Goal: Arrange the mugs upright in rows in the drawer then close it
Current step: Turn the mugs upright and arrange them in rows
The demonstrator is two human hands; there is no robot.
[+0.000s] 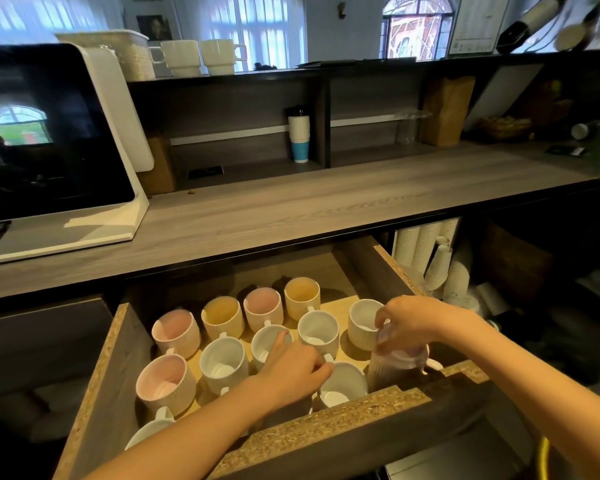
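Observation:
The open wooden drawer (326, 422) holds several ribbed mugs standing upright in rows: pink and yellow ones at the back, such as the yellow mug (302, 297), and white ones in the middle, such as the white mug (318, 329). My left hand (291, 370) rests on the rim and handle of a white mug (342, 384) near the drawer front, fingers pinched on it. My right hand (418, 318) grips a pale purple ribbed mug (397, 362) from above at the drawer's right front corner; the mug looks tilted or upside down.
A grey wooden counter (291, 209) runs above the drawer, with a white-framed screen (49, 133) on its left. Two white mugs (201, 57) stand on the top shelf. Stacks of paper cups (440, 258) fill the cabinet right of the drawer.

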